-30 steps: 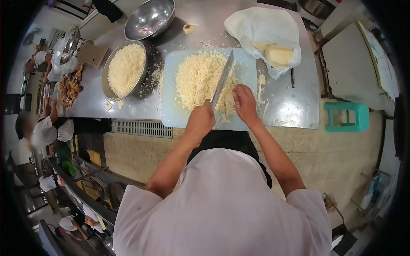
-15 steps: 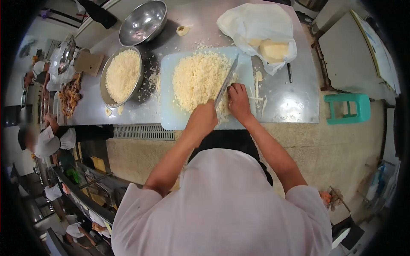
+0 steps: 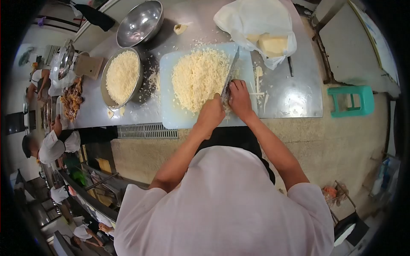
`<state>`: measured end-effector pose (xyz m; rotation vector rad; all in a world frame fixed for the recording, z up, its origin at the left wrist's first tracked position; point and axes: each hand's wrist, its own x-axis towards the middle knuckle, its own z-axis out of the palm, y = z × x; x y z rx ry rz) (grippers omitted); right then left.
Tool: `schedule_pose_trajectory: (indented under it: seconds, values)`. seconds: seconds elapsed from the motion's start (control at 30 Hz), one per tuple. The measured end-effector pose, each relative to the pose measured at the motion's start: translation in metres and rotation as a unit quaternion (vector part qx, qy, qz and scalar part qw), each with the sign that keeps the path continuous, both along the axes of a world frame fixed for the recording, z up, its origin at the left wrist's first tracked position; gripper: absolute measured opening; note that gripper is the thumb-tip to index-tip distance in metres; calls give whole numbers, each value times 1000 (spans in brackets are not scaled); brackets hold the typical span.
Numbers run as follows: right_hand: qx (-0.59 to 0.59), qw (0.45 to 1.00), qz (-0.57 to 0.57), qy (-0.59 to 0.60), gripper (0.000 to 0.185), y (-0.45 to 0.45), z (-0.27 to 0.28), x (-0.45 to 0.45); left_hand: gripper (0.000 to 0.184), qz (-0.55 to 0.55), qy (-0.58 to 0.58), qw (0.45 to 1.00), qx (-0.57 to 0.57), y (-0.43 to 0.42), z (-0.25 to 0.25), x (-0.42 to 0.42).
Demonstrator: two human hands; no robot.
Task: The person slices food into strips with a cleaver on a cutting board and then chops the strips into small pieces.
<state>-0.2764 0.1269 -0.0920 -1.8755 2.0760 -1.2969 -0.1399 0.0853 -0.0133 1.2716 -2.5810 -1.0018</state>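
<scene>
My left hand (image 3: 210, 115) is wrapped round the handle of a knife (image 3: 232, 67). The long blade points away from me along the right edge of a heap of finely chopped pale yellow food (image 3: 197, 79). Just right of the blade, my right hand (image 3: 240, 99) rests with curled fingers on pale strips (image 3: 257, 94), whose ends stick out past the hand. What lies under its fingertips is mostly hidden. Beneath all this is a light blue cutting board (image 3: 167, 121) on the steel table (image 3: 294, 100).
Left of the board stand a metal bowl of chopped food (image 3: 123, 77) and a second, tilted bowl (image 3: 140, 23). A white plastic bag (image 3: 239, 19) with pale blocks (image 3: 273, 45) lies at the back right. A green stool (image 3: 352, 101) is on the floor; co-workers (image 3: 55, 147) are at far left.
My left hand and the knife handle have shifted slightly right, and the blade stands more upright in view, closer to my right hand. The whole view has shifted slightly.
</scene>
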Motion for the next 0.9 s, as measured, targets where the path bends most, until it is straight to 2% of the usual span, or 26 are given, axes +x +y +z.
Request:
schedule_pose_trajectory:
  seconds: [0.13, 0.27, 0.43, 0.53, 0.67, 0.7, 0.77, 0.87, 0.9]
  values:
    - [-2, 1000, -8, -10, 36, -7, -9, -1, 15, 39, -20, 999, 26, 16, 31, 18]
    - [-13, 1000, -8, -19, 36, 1, -9, 2, 16, 30, 32, 999, 14, 11, -17, 5]
    - [-5, 1000, -13, -18, 36, -7, -7, 0, 16, 52, -23, 998, 27, 26, 27, 17]
    - [-3, 999, -10, -34, 34, 2, -10, 1, 16, 37, 29, 999, -7, 22, -10, 5]
    - [-12, 1000, -5, -24, 32, -4, -12, -3, 16, 43, -11, 999, 25, 22, 23, 16]
    - [-8, 999, -10, -33, 32, -4, -13, -1, 17, 85, 18, 992, 95, 31, 26, 18]
    - [-15, 999, -14, -37, 31, -3, -4, -1, 17, 74, 14, 996, 56, 31, -8, 11]
    - [-12, 999, -3, -38, 31, 2, -8, -3, 16, 62, 35, 997, 8, 21, -9, 3]
    - [-8, 999, 6, -41, 32, 0, -9, -6, 16, 44, 16, 999, 3, 15, 9, 7]
